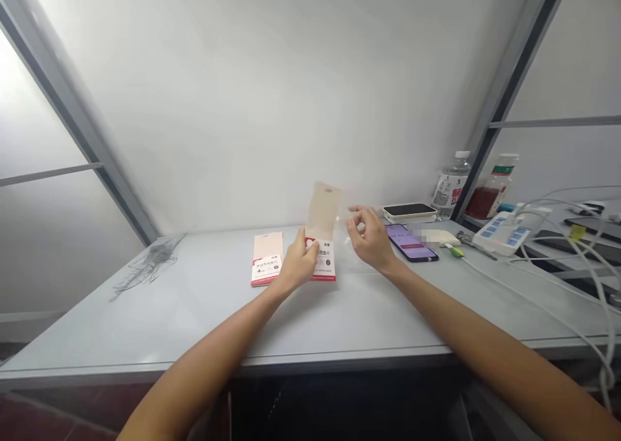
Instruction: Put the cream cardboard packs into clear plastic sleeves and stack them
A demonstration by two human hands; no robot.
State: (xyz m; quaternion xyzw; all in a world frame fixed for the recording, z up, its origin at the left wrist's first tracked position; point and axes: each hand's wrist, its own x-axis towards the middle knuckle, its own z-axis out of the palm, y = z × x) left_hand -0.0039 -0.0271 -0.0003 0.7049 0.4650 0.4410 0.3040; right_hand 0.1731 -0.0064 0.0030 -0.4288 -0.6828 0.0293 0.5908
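My left hand (301, 260) grips a flat ruler-set packet (324, 268) by its left side, thumb across the front. Its lower part is white and red with printed characters. The beige upper part (325, 209) stands up, blurred, with a hang hole at the top. To its right, my right hand (371, 237) is raised with curled fingers, thumb and index finger close together. A faint clear or whitish bit shows by the fingertips, too small to make out. Left of my left hand, a similar packet (266, 269) lies on the desk, seemingly on top of others.
On the desk (194, 324), crumpled clear plastic (150, 263) lies at left. To the right are a lit phone (411, 244), a white-cased device (410, 212), a water bottle (450, 185), a jar of red liquid (490, 192), a power strip (502, 233) and tangled white cables (528, 305).
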